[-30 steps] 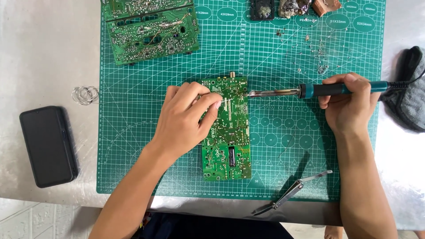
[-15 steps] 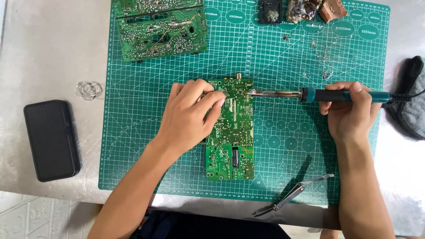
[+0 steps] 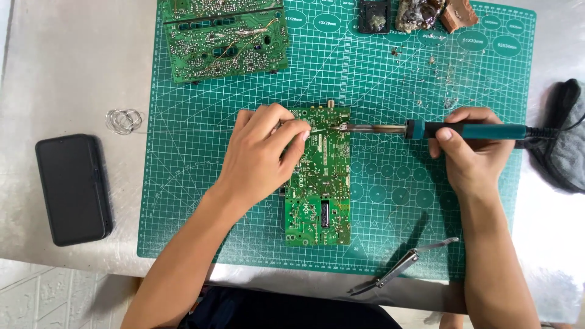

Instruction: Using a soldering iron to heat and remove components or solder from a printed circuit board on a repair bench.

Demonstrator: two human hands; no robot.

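The right hand [image 3: 472, 152] grips a soldering iron [image 3: 426, 129], its tip on the green board [image 3: 320, 183]. The left hand [image 3: 262, 155] pinches thin wire over the board, on the green mat [image 3: 195, 201].

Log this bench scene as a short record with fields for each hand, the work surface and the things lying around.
left hand: rests on the green circuit board, fingertips pinched at its upper part
right hand: grips the teal-handled soldering iron, tip at the board's top edge
surface: green cutting mat on a grey table
mat, upper left: second circuit board
mat, lower right: metal tweezers
table, left: solder coil, black case
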